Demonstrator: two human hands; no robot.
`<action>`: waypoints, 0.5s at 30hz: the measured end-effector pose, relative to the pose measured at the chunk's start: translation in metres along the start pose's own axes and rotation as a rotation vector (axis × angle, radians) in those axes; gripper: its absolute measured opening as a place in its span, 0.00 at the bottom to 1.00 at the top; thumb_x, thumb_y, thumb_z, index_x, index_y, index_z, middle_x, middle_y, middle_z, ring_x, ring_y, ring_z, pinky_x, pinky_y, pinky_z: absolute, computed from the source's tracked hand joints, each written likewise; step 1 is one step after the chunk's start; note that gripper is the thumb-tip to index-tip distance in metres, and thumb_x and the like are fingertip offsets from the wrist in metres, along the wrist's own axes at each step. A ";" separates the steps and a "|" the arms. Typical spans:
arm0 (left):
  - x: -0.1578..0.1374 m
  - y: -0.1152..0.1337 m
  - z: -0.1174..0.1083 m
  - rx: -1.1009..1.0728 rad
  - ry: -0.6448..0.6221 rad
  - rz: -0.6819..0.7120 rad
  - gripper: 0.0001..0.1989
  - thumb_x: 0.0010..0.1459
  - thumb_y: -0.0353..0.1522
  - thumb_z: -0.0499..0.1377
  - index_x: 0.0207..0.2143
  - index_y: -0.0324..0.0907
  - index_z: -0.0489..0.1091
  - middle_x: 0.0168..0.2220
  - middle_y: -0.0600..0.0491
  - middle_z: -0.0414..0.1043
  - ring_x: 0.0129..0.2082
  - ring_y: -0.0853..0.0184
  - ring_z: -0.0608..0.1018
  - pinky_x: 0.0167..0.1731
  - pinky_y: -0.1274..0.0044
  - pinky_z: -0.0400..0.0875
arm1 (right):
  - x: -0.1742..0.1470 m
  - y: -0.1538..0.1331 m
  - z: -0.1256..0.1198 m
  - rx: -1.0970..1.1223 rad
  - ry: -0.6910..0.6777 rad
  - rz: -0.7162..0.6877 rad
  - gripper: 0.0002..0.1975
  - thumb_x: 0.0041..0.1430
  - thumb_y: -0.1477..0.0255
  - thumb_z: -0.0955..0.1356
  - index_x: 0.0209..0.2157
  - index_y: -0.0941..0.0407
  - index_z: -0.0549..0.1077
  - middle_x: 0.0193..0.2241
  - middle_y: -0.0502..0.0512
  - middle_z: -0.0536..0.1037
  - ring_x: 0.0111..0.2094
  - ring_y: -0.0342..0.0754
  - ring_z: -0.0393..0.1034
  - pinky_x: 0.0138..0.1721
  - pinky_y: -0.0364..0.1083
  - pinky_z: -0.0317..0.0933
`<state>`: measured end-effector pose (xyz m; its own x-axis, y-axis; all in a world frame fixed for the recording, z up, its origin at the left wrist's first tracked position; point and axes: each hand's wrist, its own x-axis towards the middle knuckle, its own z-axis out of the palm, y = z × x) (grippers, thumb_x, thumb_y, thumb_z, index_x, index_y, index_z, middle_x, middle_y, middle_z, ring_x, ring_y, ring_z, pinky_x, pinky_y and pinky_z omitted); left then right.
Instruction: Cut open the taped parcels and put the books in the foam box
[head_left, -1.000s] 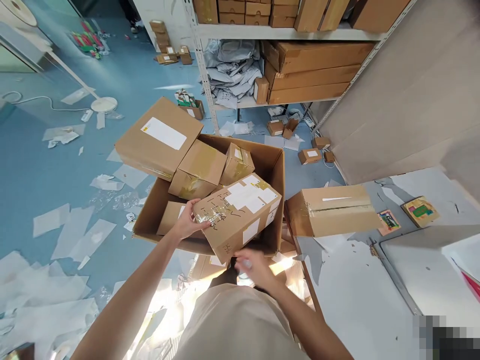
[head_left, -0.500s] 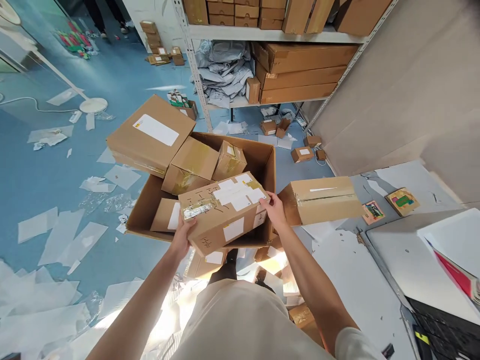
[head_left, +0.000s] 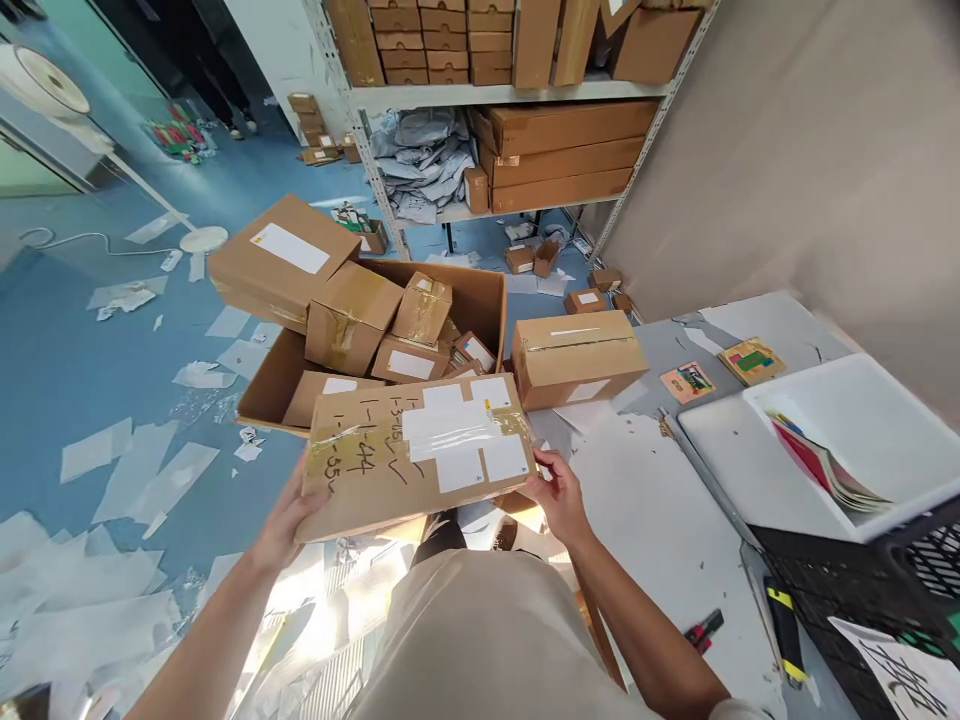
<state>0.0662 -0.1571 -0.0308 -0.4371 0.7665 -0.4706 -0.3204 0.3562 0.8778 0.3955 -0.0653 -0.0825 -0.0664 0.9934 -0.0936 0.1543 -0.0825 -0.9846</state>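
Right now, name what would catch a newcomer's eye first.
Probably the carton with handwriting and white labels, held between the left hand and the right hand at front centre. Beyond it, a large open box holds smaller cartons. White papers litter the blue floor at left.

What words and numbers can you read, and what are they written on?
"1-1-44": handwritten in black on the held box.
Other handwriting on that box: too unclear to read surely.
White labels on it: any print too small.
Pink card and yellow book: covers too blurred.
Paper sheet, lower right: big black writing, which I can't make out.
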 end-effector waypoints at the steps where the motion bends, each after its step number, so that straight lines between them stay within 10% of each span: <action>1: -0.008 -0.007 0.012 -0.004 -0.038 -0.003 0.43 0.29 0.39 0.69 0.54 0.47 0.63 0.46 0.48 0.73 0.49 0.50 0.73 0.40 0.68 0.75 | -0.008 0.003 -0.016 0.005 0.020 -0.006 0.16 0.62 0.66 0.64 0.49 0.56 0.67 0.49 0.57 0.70 0.45 0.48 0.68 0.44 0.52 0.66; 8: -0.033 -0.054 0.127 -0.046 -0.387 -0.013 0.46 0.31 0.33 0.72 0.56 0.45 0.62 0.50 0.43 0.70 0.57 0.48 0.64 0.53 0.64 0.64 | -0.025 0.042 -0.151 0.093 0.233 -0.066 0.20 0.47 0.60 0.71 0.42 0.54 0.73 0.44 0.59 0.75 0.47 0.55 0.68 0.46 0.56 0.63; 15: -0.011 -0.096 0.253 -0.096 -0.547 0.032 0.56 0.31 0.26 0.71 0.62 0.49 0.50 0.59 0.47 0.60 0.61 0.59 0.59 0.57 0.70 0.58 | 0.032 0.076 -0.237 0.218 0.473 -0.095 0.20 0.49 0.60 0.68 0.42 0.56 0.72 0.43 0.59 0.76 0.44 0.51 0.70 0.47 0.54 0.62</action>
<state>0.3144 -0.0645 -0.0876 0.0442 0.9509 -0.3064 -0.4003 0.2978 0.8666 0.6389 -0.0211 -0.1249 0.3894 0.9208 0.0244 -0.0425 0.0445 -0.9981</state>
